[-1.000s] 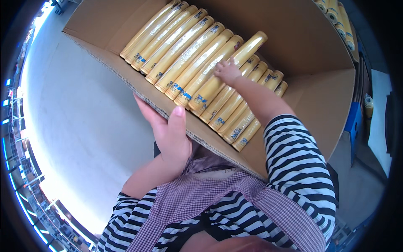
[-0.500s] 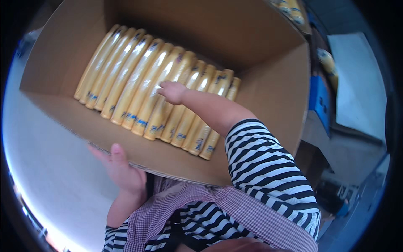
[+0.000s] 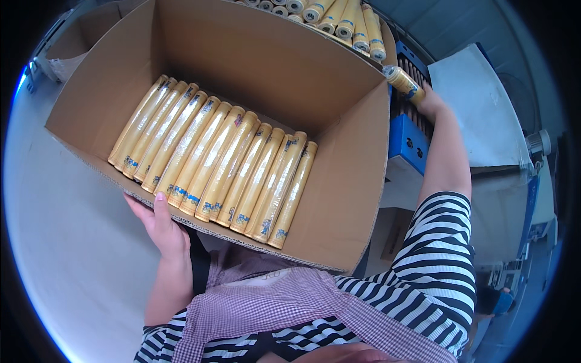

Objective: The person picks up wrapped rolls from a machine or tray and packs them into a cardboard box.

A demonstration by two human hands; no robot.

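Note:
A large open cardboard box [image 3: 339,233] tilts in front of me. Inside it lies a row of several yellow tubes [image 3: 209,157] wrapped in shiny clear film, with blue printed marks. My left hand [image 3: 163,230] grips the box's near edge, its thumb over the rim and its fingers on the outside. Beyond the box's right side, my right hand [image 3: 428,104] is closed around the near end of a single wrapped yellow tube [image 3: 404,83]. Its fingers are partly hidden.
More yellow tubes [image 3: 348,24] are stacked behind the box. A blue crate [image 3: 407,145] with brown rods stands at the right, beside a white sheet-like panel [image 3: 484,109]. Another carton [image 3: 85,36] sits at the far left. A person [image 3: 499,300] shows at the lower right.
My right hand has left the row of tubes in the box and reached right to a separate tube. My left hand still holds the rim. The view has shifted.

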